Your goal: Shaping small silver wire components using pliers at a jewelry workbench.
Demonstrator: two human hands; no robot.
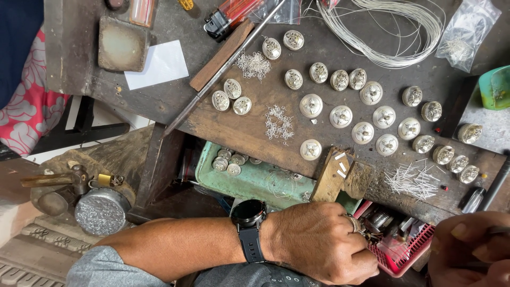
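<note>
My left hand (319,242), with a black watch on the wrist and a ring on one finger, is curled into a fist at the bottom centre. Its fingertips dip into a red plastic basket (409,250) of small tools, and what they grip is hidden. At the bottom right corner, my right hand (470,250) is closed around a thin dark tool (496,183) that slants up over the bench edge. Several round silver ornaments (340,116) lie in rows on the dark wooden bench (234,127) above both hands.
A wooden bench pin (332,172) juts out just above my left hand, over a green metal tray (249,178). Short wire pins (414,180), jump rings (279,125), a wire coil (393,32), a long rod (223,66), a hammer (64,178) and a white card (158,65) lie around.
</note>
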